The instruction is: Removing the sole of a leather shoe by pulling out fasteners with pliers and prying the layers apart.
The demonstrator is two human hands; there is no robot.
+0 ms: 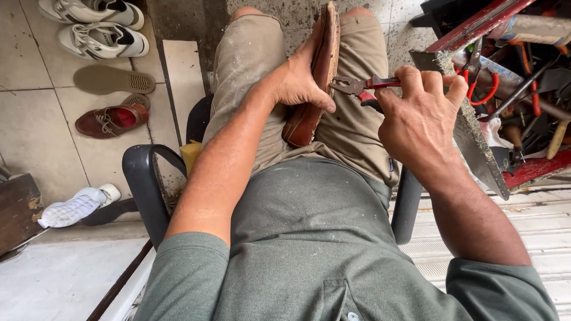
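A brown leather shoe (pixel 324 53) stands on its side between my knees, sole edge facing right. My left hand (pixel 297 80) grips it from the left, thumb pressed along its sole near the middle. My right hand (pixel 419 116) is closed around the red handles of a pair of pliers (pixel 360 86). The dark jaws of the pliers point left and sit at the sole's edge, just above my left thumb. I am seated, wearing khaki shorts and a green shirt.
A red tool tray (pixel 523 89) crowded with tools stands at the right, a metal-edged board (pixel 476 142) leaning beside it. Shoes lie on the tiled floor at left: two white sneakers (pixel 101 27), a loose sole (pixel 113 80), a brown shoe (pixel 110 119). Black chair arms (pixel 143 184) flank me.
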